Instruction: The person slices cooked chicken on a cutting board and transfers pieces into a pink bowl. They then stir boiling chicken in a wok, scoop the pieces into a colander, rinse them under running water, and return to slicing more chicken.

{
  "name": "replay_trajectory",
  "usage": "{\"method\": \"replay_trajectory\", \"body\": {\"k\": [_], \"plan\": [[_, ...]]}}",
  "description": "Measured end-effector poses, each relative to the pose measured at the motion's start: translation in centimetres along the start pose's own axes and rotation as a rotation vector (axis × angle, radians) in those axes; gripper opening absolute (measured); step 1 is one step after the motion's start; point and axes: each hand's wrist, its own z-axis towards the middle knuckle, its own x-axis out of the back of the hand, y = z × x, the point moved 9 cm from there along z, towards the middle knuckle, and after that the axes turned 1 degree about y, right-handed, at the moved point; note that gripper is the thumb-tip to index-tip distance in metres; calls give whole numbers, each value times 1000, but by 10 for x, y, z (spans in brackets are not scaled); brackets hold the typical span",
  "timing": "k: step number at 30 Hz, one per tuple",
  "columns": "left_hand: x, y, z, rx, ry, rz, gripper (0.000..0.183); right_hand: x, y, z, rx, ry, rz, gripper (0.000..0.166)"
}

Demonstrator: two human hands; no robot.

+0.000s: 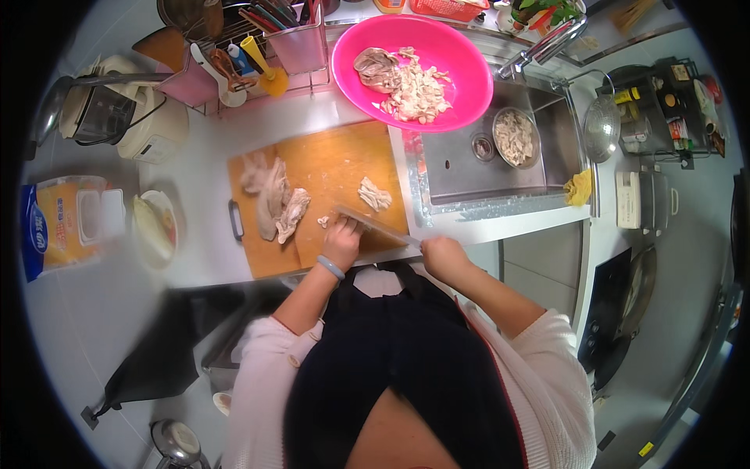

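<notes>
My right hand [443,256] grips the handle of a kitchen knife [378,224]. Its blade slants up and left over the wooden cutting board [328,158]. Against the blade, my left hand [343,240] has its fingers curled down; whatever lies under them is hidden. A small meat scrap [323,221] lies just left of those fingers. Farther left on the board are large pale pieces of meat, one greyish [272,202] and one crinkled [293,215]. Another pale meat piece [374,194] rests right of the blade, near the board's right side.
A pink plastic basin [471,76] holding cut meat stands behind the board, overlapping the sink [457,176]. Inside the sink sits a metal bowl [534,158] of meat pieces. Left are a plate with a pale vegetable [153,225] and a utensil rack [313,82]. A yellow cloth [579,187] hangs at the sink's edge.
</notes>
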Motion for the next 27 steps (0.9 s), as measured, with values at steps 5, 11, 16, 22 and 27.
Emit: {"method": "replay_trajectory", "body": {"k": [5, 11, 16, 22, 27], "plan": [[-2, 0, 3, 103, 1, 19, 24, 8, -14, -4, 22, -73, -40, 13], [-16, -7, -8, 117, -65, 9, 27, -26, -26, 52, 50, -36, 6, 14], [-4, -9, -8, 140, 42, -57, 27, -12, -22, 41, 143, 40, -2, 12], [-2, -6, -10, 135, 52, -70, 29, 4, -38, 24, 100, -82, -78, 11], [-5, -10, -19, 147, 18, -38, 29, -29, -49, 67, 136, -5, -35, 11]]}}
